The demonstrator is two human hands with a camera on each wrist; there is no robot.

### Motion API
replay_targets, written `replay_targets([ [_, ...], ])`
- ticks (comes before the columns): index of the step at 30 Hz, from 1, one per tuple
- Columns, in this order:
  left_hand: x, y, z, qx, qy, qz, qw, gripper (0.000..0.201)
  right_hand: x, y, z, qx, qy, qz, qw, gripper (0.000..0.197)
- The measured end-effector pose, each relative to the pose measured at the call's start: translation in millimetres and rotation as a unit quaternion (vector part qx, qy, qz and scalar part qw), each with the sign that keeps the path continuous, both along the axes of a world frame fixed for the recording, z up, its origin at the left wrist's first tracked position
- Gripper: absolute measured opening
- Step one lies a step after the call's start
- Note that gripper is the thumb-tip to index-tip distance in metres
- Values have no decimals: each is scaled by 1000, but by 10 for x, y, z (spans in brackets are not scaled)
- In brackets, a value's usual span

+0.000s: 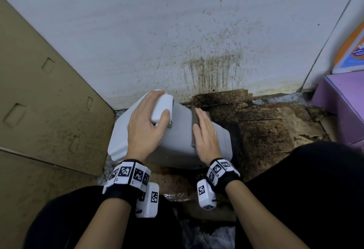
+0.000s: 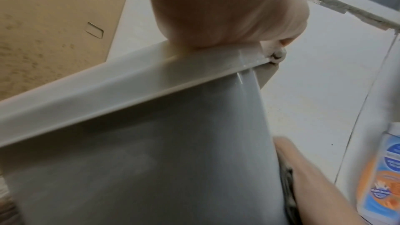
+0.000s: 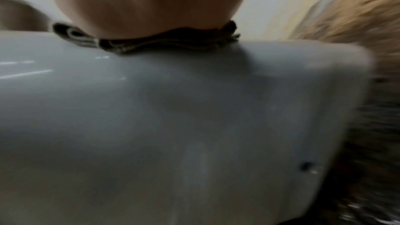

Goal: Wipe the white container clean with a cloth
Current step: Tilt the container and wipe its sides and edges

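Observation:
A white container (image 1: 181,130) lies tipped on its side on the floor, its lidded top end toward the left. My left hand (image 1: 146,124) grips the white handle piece (image 1: 162,109) at that end, thumb curled round it; the left wrist view shows the palm (image 2: 227,14) on the container's rim (image 2: 108,91). My right hand (image 1: 205,136) lies flat with straight fingers on a folded brown-grey cloth (image 1: 194,128), pressing it against the container's upper side. In the right wrist view the cloth (image 3: 164,42) shows as a dark edge under the palm, on the grey-white wall (image 3: 173,126).
A stained white wall (image 1: 177,42) stands just behind. Dirty brown cardboard (image 1: 266,128) covers the floor to the right. A large cardboard box (image 1: 39,101) is at the left, a purple box (image 1: 342,107) and an orange-blue bottle (image 1: 352,52) at the right. My knees are below.

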State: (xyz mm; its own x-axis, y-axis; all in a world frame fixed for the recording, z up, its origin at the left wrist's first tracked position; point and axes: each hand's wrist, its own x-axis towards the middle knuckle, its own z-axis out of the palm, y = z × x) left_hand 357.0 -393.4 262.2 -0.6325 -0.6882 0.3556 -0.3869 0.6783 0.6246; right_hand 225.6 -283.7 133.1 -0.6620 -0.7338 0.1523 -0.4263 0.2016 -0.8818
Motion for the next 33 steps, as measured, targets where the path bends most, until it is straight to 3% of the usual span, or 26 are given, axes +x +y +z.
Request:
replay_targets([
  [6, 6, 36, -9, 4, 4, 1, 1000, 46, -284, 343, -577, 84, -123, -112, 982, 55],
  [18, -9, 60, 10, 7, 9, 11, 1000, 47, -250, 247, -560, 105, -161, -146, 970, 53],
  [24, -25, 33, 12, 10, 11, 17, 1000, 47, -38, 31, -233, 126, -132, -148, 972, 54],
  [29, -62, 55, 15, 0, 12, 16, 1000, 47, 362, -137, 223, 63, -110, -125, 984, 54],
  [33, -62, 55, 13, -5, 12, 18, 1000, 46, 719, -256, 612, -29, -71, -48, 996, 69],
])
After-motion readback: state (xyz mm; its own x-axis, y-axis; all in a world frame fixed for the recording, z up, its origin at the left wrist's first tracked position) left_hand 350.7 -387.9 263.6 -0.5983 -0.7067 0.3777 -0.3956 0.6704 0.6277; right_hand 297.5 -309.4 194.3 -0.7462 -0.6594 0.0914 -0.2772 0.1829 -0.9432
